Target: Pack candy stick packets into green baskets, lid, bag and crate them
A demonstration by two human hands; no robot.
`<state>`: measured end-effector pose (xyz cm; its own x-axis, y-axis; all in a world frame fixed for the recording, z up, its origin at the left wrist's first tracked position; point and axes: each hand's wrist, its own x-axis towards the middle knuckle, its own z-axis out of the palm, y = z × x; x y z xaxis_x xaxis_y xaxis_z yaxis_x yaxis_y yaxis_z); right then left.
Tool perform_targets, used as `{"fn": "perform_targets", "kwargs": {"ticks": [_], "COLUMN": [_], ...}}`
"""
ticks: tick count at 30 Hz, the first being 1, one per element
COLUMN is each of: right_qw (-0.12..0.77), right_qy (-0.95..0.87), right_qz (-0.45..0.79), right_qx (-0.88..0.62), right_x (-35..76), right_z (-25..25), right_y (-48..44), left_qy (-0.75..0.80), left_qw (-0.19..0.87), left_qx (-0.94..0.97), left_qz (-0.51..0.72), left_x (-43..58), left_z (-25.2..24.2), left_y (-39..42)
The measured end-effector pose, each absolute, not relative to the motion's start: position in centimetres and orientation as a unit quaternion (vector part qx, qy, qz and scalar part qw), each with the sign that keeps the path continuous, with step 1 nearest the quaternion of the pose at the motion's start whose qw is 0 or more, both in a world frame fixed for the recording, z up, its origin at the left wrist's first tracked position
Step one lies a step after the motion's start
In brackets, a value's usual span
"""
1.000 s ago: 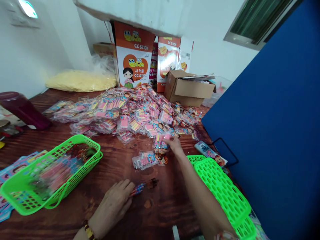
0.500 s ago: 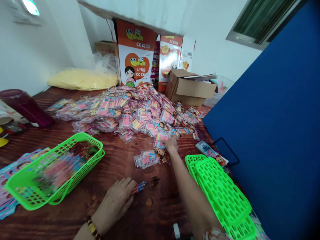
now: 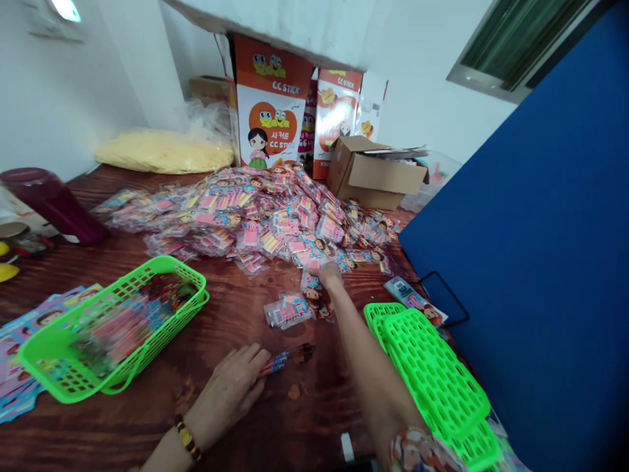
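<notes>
While the left hand (image 3: 236, 377) rests low on the dark wooden table (image 3: 216, 328), its fingers are bent and drawn close together around the near end of a small bundle of packets (image 3: 278, 362), whose far end sticks out past the fingertips toward the right. A beaded bracelet (image 3: 187, 439) circles that wrist. The right hand (image 3: 328, 272) reaches forward to the front edge of a big heap of clear packets (image 3: 275, 219) filled with pink and yellow sticks, and its fingers touch a packet (image 3: 312, 280) there; the fingertips are partly hidden, so I cannot tell whether they pinch it or just lie against it. A patterned sleeve (image 3: 422, 452) covers that arm near the bottom of the view. Between the two hands, nearer the right one, a few loose packets (image 3: 289, 311) lie flat on the wood. To the left stands a green basket (image 3: 171, 265) with more packets inside, and beside it printed sheets (image 3: 19, 360) lie overlapping. To the right are stacked green baskets (image 3: 435, 367), lying beyond the right forearm, with a flat printed package (image 3: 415, 301) near their far end. Behind the heap stand printed cartons (image 3: 272, 98) and an open brown box (image 3: 378, 174), while a dark red bottle (image 3: 54, 203) leans at the far left
</notes>
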<state>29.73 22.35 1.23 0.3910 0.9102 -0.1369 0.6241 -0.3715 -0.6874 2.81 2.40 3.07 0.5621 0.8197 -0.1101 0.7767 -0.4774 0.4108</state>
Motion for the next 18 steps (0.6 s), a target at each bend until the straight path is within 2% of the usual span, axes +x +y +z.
{"fn": "perform_targets", "kwargs": {"ticks": [3,6,11,13,15,18], "right_qw": [0.26,0.28,0.354,0.355,0.281,0.069], "right_qy": [-0.461,-0.473,-0.517,-0.581,-0.689,-0.812], "right_qz": [0.26,0.265,0.264,0.296,0.36,0.366], "right_qx": [-0.808,-0.792,-0.733,-0.67,-0.563,-0.449], "right_x": [28.5,28.4,30.3,30.6,29.9,27.3], "right_z": [0.9,1.3,4.9,6.7,7.7,7.5], "right_y": [22.8,22.5,21.6,20.7,19.2,16.6], "left_qy": [0.465,0.467,0.458,0.45,0.44,0.429], "left_qw": [0.222,0.227,0.216,0.209,0.198,0.188], "left_qx": [0.855,0.854,0.861,0.867,0.875,0.883], "left_qz": [0.048,0.042,0.04,0.037,0.037,0.036], "left_x": [2.9,2.9,2.7,2.8,3.0,3.3], "left_z": [3.4,3.7,3.8,3.8,3.8,3.7], "left_y": [2.4,2.4,2.1,1.9,1.7,1.5]}}
